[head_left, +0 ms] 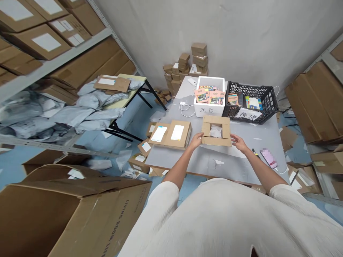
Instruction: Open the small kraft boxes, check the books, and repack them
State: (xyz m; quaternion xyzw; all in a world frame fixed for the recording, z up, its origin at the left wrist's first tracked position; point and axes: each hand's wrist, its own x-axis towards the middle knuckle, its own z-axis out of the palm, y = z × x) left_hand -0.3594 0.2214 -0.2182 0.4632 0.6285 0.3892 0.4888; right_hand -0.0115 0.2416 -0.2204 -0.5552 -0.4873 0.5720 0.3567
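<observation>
A cardboard box (225, 131) stands on the grey table with its top flaps partly folded in, leaving an opening in the middle. White wrapping material (215, 131) shows through that opening. My left hand (196, 140) grips the left side of the box, fingers closed at its edge. On the opposite side my right hand (238, 143) holds the right edge with its fingertips. Two closed cardboard boxes (173, 142) with white labels sit side by side left of my left hand.
Behind the box are a white foam bin (209, 110) and a black crate (252, 96), both holding booklets. A phone (268, 158) and a marker (255, 153) lie at right. Grey parcels cover a side table (124, 101). A large open carton (107, 217) stands lower left.
</observation>
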